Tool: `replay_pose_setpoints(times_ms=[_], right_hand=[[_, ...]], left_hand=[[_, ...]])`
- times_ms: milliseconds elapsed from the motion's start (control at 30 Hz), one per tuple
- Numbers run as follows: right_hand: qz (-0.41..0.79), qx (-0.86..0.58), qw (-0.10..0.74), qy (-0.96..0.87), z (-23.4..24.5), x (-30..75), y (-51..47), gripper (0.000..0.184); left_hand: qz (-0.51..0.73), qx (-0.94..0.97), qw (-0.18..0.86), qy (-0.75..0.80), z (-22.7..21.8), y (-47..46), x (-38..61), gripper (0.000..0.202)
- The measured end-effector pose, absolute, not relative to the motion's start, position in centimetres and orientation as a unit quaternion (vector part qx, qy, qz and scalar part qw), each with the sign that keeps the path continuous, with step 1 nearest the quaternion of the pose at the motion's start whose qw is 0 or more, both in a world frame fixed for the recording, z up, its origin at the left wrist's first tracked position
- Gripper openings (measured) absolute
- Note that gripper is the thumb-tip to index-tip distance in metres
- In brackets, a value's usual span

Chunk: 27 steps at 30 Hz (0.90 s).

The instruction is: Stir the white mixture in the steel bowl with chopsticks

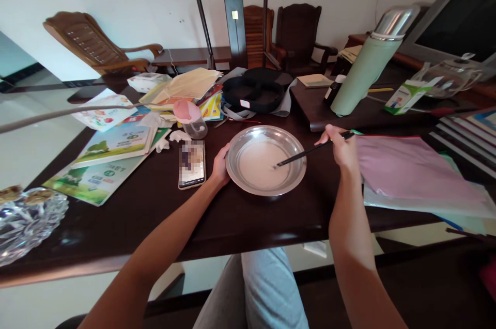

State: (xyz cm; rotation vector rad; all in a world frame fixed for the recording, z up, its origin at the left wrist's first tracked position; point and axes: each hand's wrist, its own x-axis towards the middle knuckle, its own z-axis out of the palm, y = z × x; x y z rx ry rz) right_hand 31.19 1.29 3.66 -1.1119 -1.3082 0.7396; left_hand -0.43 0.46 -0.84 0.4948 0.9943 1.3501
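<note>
A round metal basin (232, 163) with a pale milky liquid (258, 163) in it sits on the dark wooden table (163, 210). My left hand (220, 166) is curled against the basin's left rim and steadies it. My right hand (341, 145) is closed on dark chopsticks (310, 152). Their tips dip into the liquid near the basin's middle. A phone (191, 163) lies flat just left of my left hand.
Books and leaflets (112, 148) clutter the table's left. A pink-lidded cup (189, 117) and a black bag (256, 89) stand behind the basin. A green thermos (368, 60), plastic folders (411, 169) and a kettle (449, 78) lie right. A glass dish (27, 220) sits far left.
</note>
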Motion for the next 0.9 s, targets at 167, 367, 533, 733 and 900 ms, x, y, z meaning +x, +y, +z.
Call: replay_pose_setpoints(times_ms=[167, 367, 533, 733, 900], right_hand=[[0.385, -0.421, 0.487, -0.661, 4.0, 29.3, 1.0, 0.049], [0.31, -0.486, 0.577, -0.579, 3.6, 30.9, 1.3, 0.048], [0.379, -0.447, 0.528, -0.615, 3.9, 30.4, 0.9, 0.052], [0.332, -0.463, 0.54, -0.619, 4.0, 29.7, 1.2, 0.048], [0.348, -0.473, 0.57, -0.575, 3.7, 31.0, 1.1, 0.052]], left_hand=[[0.595, 0.212, 0.645, 0.429, -0.8, 0.4, -0.5, 0.028], [0.6, 0.208, 0.641, 0.431, -0.7, 0.5, -0.5, 0.024], [0.596, 0.213, 0.645, 0.428, -0.9, 0.5, -0.5, 0.026], [0.594, 0.215, 0.642, 0.435, -1.0, 0.6, -0.6, 0.026], [0.591, 0.217, 0.641, 0.439, -1.0, 0.6, -0.7, 0.028]])
